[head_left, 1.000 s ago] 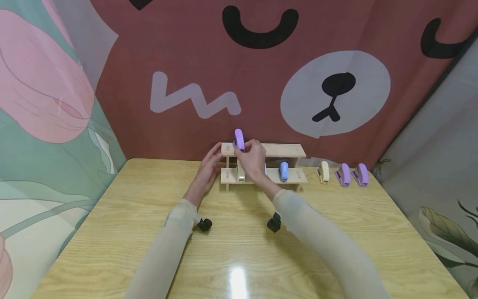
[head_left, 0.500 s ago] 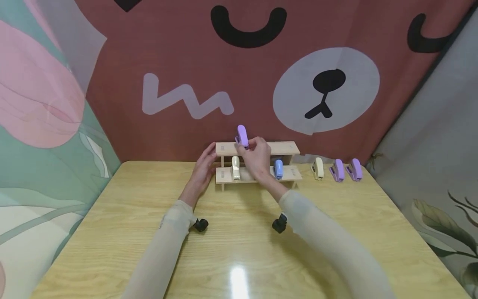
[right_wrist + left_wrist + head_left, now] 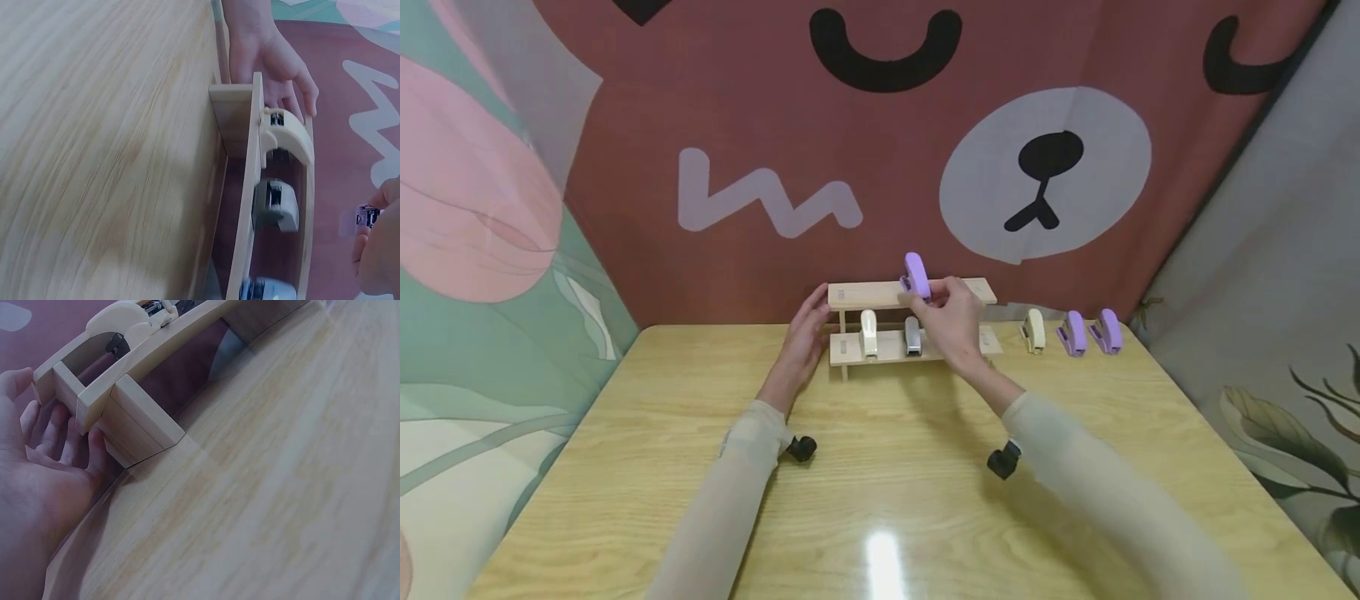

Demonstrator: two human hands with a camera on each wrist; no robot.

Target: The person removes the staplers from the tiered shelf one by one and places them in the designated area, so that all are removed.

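My right hand [image 3: 957, 323] pinches a purple stapler [image 3: 915, 273] by its lower end at the upper board of a small two-tier wooden rack [image 3: 872, 293]. My left hand [image 3: 801, 343] rests at the rack's left end, its relaxed fingers [image 3: 53, 428] touching the wood. On the lower tier stand a cream stapler [image 3: 868, 335] and a grey stapler [image 3: 913, 337]. A blue stapler [image 3: 270, 290] on that tier shows in the right wrist view; my right hand hides it from the head view.
Right of the rack, a cream stapler [image 3: 1034, 331] and two purple staplers [image 3: 1076, 333] stand in a row on the wooden table [image 3: 850, 467]. A printed curtain [image 3: 737, 275] hangs right behind the rack.
My right hand has moved rightward along the upper board with the purple stapler, uncovering the grey stapler and covering the blue one. The left hand has stayed at the rack's end.
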